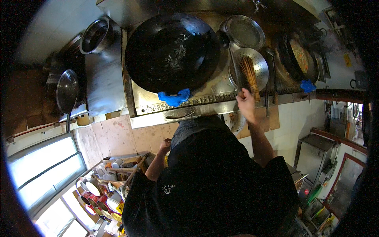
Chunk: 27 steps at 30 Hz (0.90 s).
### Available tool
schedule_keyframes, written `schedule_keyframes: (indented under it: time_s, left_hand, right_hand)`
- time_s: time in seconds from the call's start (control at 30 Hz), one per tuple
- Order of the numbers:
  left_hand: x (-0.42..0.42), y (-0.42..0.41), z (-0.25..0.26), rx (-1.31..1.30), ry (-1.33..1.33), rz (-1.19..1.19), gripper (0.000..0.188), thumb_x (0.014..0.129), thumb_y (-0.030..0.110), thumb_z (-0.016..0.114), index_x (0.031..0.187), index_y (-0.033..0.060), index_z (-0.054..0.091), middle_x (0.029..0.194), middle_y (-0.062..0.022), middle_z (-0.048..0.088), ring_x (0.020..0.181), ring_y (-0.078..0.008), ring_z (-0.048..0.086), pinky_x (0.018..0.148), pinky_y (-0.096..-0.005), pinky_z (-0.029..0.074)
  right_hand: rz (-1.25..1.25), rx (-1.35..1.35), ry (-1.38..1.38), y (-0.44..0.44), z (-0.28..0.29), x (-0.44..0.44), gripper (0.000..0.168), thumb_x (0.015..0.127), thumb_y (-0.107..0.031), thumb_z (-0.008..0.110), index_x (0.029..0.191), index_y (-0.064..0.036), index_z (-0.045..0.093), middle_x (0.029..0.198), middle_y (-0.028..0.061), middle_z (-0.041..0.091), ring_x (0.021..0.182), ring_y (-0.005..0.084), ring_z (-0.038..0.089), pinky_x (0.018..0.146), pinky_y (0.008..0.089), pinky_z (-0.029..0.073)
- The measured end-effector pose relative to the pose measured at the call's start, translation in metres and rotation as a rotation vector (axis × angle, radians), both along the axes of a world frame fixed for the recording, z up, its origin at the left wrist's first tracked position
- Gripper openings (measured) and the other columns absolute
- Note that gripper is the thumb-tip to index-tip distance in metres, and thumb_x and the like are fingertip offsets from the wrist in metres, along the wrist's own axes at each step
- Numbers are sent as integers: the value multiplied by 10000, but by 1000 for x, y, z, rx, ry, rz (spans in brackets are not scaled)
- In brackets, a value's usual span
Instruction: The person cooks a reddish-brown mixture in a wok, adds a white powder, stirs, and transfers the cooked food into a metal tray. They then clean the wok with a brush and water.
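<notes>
My right hand (246,105) is closed around the lower end of a long-handled metal utensil (235,66) at the front of the wok range. Beside the fingers, a bamboo wok brush (250,74) lies across a perforated metal strainer (262,66). Behind it sits a round metal pan or lid (245,31). Left of these stands a large dark wok (171,56), wet and shiny inside, with a blue cloth (174,97) at its near rim. My left hand (166,145) hangs low by my waist, partly hidden by my clothing; its grip is unclear.
A second wok (299,56) with food in it stands at right, a blue cloth (308,86) near it. Long-handled utensils (274,74) lie between the woks. At left are a metal pot (95,35) and a round ladle or skimmer (67,90). Containers fill a shelf (100,195) at lower left.
</notes>
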<state>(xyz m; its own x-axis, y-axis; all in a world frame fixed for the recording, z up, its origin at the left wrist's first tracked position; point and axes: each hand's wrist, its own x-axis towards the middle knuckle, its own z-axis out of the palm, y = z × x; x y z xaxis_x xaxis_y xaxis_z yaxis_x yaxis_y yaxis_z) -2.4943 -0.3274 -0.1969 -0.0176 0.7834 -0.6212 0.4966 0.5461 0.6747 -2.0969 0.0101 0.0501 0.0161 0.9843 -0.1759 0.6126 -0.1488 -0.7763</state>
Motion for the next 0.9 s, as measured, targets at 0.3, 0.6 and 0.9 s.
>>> schedule_keyframes:
  time_s: [0.3, 0.6, 0.9]
  left_hand:
    - [-4, 7, -20, 19, 50, 60, 257, 844, 213, 525, 1002, 90, 687, 1034, -137, 675, 959, -366, 626, 807, -390, 509]
    - [1, 23, 34, -55, -51, 118, 327, 805, 309, 662, 980, 33, 671, 993, -139, 684, 946, -265, 644, 809, -341, 505]
    - [4, 1, 2, -95, 164, 103, 268, 850, 269, 566, 992, 72, 679, 910, -138, 701, 849, -318, 667, 763, -382, 521]
  right_hand:
    - [-11, 186, -270, -77, -100, -20, 498, 875, -101, 596, 1328, 7, 419, 1114, 255, 549, 986, 435, 560, 788, 479, 481]
    - [68, 443, -556, -41, -95, 15, 459, 884, -182, 585, 1293, -22, 454, 1139, 234, 538, 1009, 422, 541, 909, 498, 419]
    - [102, -321, -952, 78, -87, 89, 754, 878, -432, 542, 1467, -58, 256, 1323, 257, 465, 1051, 404, 571, 841, 515, 498]
